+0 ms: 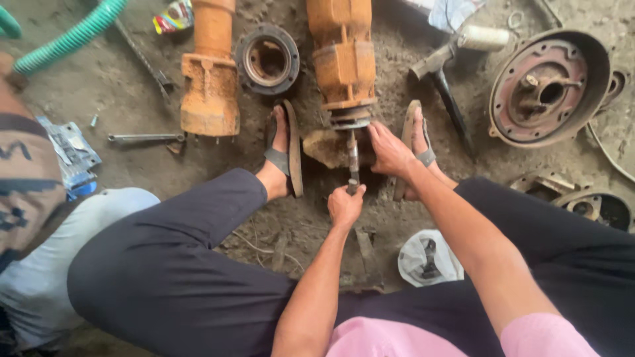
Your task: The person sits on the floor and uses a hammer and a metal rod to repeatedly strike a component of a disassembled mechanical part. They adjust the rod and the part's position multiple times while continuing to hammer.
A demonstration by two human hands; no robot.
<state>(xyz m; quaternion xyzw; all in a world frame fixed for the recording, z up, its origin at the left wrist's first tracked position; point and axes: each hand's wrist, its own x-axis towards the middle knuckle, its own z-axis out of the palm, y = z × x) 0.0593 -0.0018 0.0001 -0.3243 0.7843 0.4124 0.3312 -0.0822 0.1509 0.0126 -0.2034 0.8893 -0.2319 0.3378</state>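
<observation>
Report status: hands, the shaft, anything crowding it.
Left hand gripping the near end of the shaft. Right hand resting beside the shaft, under the orange pump body. Sandalled feet either side; brown block lies against the shaft.

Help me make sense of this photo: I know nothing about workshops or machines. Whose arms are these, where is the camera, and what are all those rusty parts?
The camera sits on the person's head and looks down, so the arms and dark-trousered legs are their own. They squat on a dirt floor. The left hand grips the end of a thin metal shaft that sticks out of an orange, rusty pump-like body. The right hand rests beside that shaft, near its base. Around them lie a second orange casing, a round ring part, a large round cover, a hammer, a wrench and a green hose. Another person's knee shows at the left.
</observation>
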